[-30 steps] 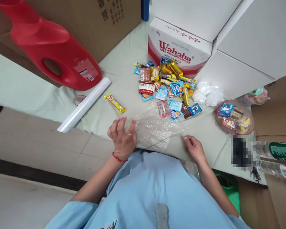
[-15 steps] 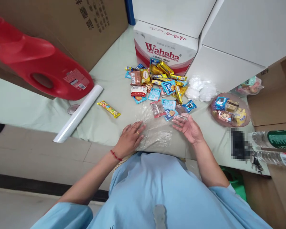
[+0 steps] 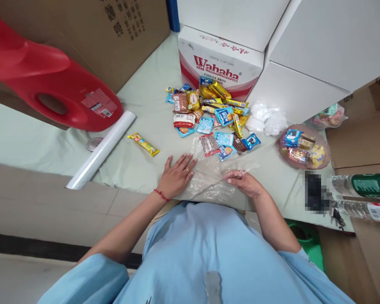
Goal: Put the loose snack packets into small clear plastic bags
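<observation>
A thin, crinkled sheet of clear plastic (image 3: 209,179) lies on the cloth-covered table in front of me; whether it is a bag or loose film I cannot tell. My left hand (image 3: 176,175) rests flat at its left edge, fingers spread. At the right side my right hand (image 3: 245,183) pinches the plastic between thumb and fingers. Just beyond the sheet is a heap of wrapped snacks (image 3: 205,124) in blue, yellow, red and brown packets. A brown and red packet (image 3: 209,144) lies at the plastic's far edge. Off to the left is a single yellow snack bar (image 3: 143,144).
On the left stand a red jug (image 3: 79,95) and a white roll (image 3: 101,150). Behind the heap is a Wahaba-style water carton (image 3: 218,63). To the right are bunched clear plastic (image 3: 267,119), a plate of snacks (image 3: 304,146), keys (image 3: 338,217) and plastic bottles (image 3: 361,185).
My right hand has turned from palm up to palm down, moved slightly toward me and closed on the plastic. My left hand has shifted a little and spread its fingers.
</observation>
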A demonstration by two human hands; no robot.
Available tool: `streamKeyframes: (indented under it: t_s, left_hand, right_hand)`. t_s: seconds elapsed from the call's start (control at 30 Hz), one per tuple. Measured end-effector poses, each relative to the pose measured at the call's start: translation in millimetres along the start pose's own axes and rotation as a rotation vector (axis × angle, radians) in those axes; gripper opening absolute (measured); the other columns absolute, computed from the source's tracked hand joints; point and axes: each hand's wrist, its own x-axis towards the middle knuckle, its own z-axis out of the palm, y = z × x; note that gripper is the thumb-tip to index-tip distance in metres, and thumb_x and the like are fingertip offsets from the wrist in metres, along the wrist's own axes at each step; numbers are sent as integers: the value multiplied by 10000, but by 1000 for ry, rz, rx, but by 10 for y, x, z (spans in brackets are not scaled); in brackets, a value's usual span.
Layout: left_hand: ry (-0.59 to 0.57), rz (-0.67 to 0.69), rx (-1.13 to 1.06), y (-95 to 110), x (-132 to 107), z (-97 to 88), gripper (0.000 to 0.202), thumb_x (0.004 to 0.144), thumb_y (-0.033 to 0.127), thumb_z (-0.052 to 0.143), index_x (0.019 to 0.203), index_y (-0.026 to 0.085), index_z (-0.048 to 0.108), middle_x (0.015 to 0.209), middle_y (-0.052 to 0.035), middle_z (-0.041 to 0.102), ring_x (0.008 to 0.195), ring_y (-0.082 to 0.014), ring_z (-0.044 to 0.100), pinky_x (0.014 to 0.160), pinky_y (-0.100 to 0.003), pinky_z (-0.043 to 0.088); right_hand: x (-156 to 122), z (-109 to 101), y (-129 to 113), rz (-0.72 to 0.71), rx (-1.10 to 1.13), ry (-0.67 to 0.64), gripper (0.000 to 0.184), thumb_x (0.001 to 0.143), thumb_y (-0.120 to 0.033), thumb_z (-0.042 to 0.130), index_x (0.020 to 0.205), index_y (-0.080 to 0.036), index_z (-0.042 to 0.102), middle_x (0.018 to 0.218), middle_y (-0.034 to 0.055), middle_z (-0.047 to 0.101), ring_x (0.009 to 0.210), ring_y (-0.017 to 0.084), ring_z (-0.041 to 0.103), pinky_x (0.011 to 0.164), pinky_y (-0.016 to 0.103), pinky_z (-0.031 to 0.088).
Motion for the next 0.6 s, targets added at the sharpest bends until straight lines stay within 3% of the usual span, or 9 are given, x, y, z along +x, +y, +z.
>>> streamKeyframes:
  t_s: [0.07, 0.2, 0.27, 0.33, 0.37, 0.43, 0.53, 0.6]
  left_hand:
    - [18, -2, -9, 3, -12, 8, 504, 1058, 377, 365, 1552, 329, 453, 1637, -95, 427, 1534, -301, 368, 1248, -657, 85]
    - [32, -18, -28, 16, -33, -9, 502, 1058, 378, 369, 1548, 323, 460, 1632, -97, 432, 1528, -306, 379, 1244, -665, 78]
    - [38, -30, -23, 17, -56, -6, 503, 1057, 372, 372, 1548, 310, 461, 1631, -104, 432, 1523, -313, 386, 1239, -677, 75]
    - [47, -39, -17, 17, -83, 3, 504, 1056, 367, 377, 1549, 304, 462, 1629, -110, 433, 1524, -317, 384, 1238, -683, 72]
    - [51, -42, -15, 18, -95, 8, 503, 1056, 366, 380, 1548, 305, 464, 1629, -111, 434, 1526, -316, 380, 1239, -683, 72]
    - [58, -45, -11, 21, -113, 17, 500, 1055, 363, 386, 1545, 308, 467, 1627, -112, 438, 1528, -315, 377, 1241, -681, 76]
    - [59, -42, 7, 27, -118, 21, 502, 1056, 360, 385, 1548, 299, 464, 1627, -113, 438, 1525, -315, 383, 1239, -684, 90]
    - [54, -41, 24, 28, -116, 18, 503, 1059, 361, 377, 1552, 297, 460, 1626, -112, 437, 1522, -310, 390, 1241, -680, 95]
  right_hand:
    - [-33, -2, -3, -55, -37, 13, 406, 695, -529, 877, 808, -190, 685, 951, 36, 696, 931, 193, 619, 857, 327, 469]
    - [-119, -36, -35, -103, -20, 1, 494, 664, -495, 914, 739, -209, 518, 1333, 83, 649, 1274, 261, 573, 1023, 411, 469]
    - [-166, -73, -33, -70, 50, -41, 529, 677, -470, 914, 722, -219, 450, 1315, 85, 672, 1263, 270, 606, 1045, 451, 476]
    - [-196, -102, -5, -37, 132, -65, 525, 672, -444, 920, 746, -230, 447, 1143, 64, 726, 1081, 247, 694, 984, 445, 522]
    - [-201, -106, 17, -28, 170, -67, 500, 666, -429, 925, 784, -234, 480, 1096, 49, 730, 968, 220, 714, 931, 422, 546]
    - [-185, -83, 62, -27, 232, -69, 493, 656, -399, 934, 963, -252, 578, 1201, 41, 705, 787, 146, 684, 814, 350, 564]
    - [-117, -7, 101, -22, 275, -144, 815, 658, -381, 942, 1359, -339, 527, 1461, 63, 586, 660, 57, 574, 673, 243, 508]
    - [-76, 15, 101, 8, 237, -242, 966, 665, -379, 947, 1487, -338, 441, 1405, 79, 635, 660, 55, 542, 642, 213, 463]
